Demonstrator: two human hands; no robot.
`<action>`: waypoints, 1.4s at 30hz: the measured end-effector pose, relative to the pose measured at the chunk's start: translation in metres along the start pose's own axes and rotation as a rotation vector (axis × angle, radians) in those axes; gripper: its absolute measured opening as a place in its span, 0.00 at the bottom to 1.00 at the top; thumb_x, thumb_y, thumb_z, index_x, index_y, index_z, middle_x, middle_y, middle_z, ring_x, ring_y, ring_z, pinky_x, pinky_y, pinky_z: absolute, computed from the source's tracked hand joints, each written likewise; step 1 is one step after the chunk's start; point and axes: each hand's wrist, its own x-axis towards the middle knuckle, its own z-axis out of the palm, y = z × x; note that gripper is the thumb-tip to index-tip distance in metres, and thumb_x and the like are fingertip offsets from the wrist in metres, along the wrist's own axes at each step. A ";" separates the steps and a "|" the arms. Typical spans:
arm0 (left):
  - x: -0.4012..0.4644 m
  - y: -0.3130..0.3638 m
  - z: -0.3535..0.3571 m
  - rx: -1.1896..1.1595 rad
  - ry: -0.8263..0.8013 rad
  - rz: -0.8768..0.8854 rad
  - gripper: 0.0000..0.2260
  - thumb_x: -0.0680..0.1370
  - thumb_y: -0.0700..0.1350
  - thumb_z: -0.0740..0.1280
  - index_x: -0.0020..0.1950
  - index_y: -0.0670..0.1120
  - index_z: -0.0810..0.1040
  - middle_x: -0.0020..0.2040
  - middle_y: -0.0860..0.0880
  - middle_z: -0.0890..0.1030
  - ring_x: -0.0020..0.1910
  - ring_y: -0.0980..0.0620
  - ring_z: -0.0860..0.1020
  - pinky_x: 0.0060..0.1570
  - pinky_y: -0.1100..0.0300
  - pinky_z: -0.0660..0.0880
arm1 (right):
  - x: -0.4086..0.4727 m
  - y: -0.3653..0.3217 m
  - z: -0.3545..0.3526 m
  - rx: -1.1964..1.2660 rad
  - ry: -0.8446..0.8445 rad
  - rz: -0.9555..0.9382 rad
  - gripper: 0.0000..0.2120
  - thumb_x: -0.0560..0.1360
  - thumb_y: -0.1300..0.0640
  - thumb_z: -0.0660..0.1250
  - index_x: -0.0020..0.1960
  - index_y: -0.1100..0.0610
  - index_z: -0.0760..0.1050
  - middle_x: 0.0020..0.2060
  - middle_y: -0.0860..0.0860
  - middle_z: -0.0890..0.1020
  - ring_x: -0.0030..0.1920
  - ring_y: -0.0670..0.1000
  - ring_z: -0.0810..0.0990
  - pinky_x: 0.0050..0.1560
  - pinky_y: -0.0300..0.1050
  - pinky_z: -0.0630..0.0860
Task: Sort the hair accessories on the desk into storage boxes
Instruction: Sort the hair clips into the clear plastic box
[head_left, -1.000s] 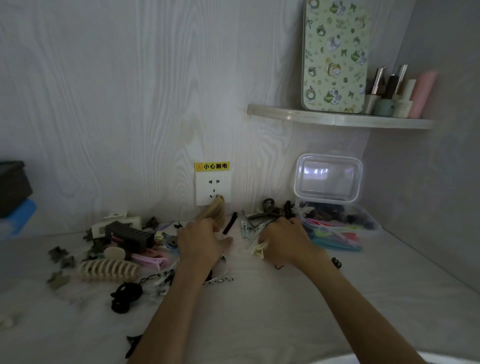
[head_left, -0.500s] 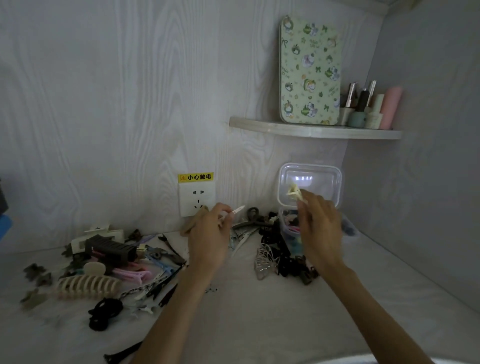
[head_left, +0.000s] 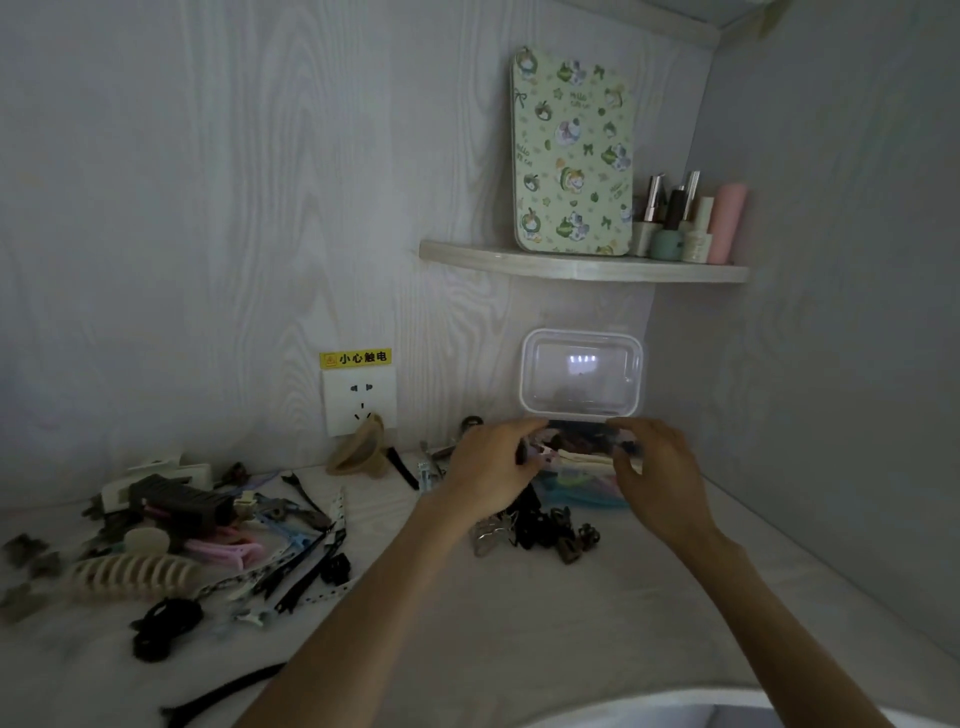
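A clear storage box (head_left: 587, 498) stands at the back right of the desk, its lid (head_left: 582, 374) tipped open against the wall, with colourful clips inside. My left hand (head_left: 491, 467) is at the box's left edge, fingertips pinched on a slim pale clip (head_left: 545, 457) over the opening. My right hand (head_left: 657, 480) curls over the box's right side; what its fingers hold is unclear. Loose accessories lie to the left: a cream claw clip (head_left: 130, 574), a dark claw clip (head_left: 182, 501), pink clips (head_left: 223, 551) and a black hair tie (head_left: 166, 626).
A silver butterfly clip (head_left: 488, 535) and small dark claw clips (head_left: 566, 540) lie just before the box. A beige clip (head_left: 361, 452) leans under the wall socket (head_left: 358, 400). A corner shelf (head_left: 582, 265) above carries a green tin (head_left: 571, 156) and bottles (head_left: 691, 223).
Both hands rose from the desk with a small clip each, then came down over the storage box. The view has shifted right and up.
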 end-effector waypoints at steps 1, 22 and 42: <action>-0.010 -0.005 -0.008 0.014 0.011 -0.003 0.19 0.77 0.47 0.65 0.69 0.54 0.70 0.62 0.51 0.79 0.59 0.51 0.78 0.57 0.59 0.74 | -0.002 -0.006 0.001 0.023 0.007 -0.023 0.14 0.71 0.65 0.66 0.56 0.56 0.77 0.51 0.56 0.81 0.53 0.58 0.77 0.56 0.51 0.74; -0.248 -0.125 -0.137 0.387 0.052 -0.265 0.20 0.70 0.68 0.56 0.51 0.60 0.78 0.54 0.64 0.78 0.57 0.60 0.73 0.58 0.58 0.67 | -0.102 -0.178 0.092 0.105 -0.532 -0.560 0.14 0.78 0.59 0.56 0.62 0.51 0.72 0.59 0.49 0.73 0.59 0.51 0.70 0.56 0.44 0.69; -0.235 -0.128 -0.125 0.293 0.147 -0.185 0.15 0.73 0.58 0.68 0.56 0.55 0.80 0.51 0.59 0.82 0.46 0.65 0.74 0.47 0.66 0.64 | -0.079 -0.193 0.085 0.002 -0.665 -0.612 0.14 0.77 0.52 0.61 0.62 0.51 0.72 0.55 0.49 0.77 0.54 0.50 0.74 0.49 0.40 0.66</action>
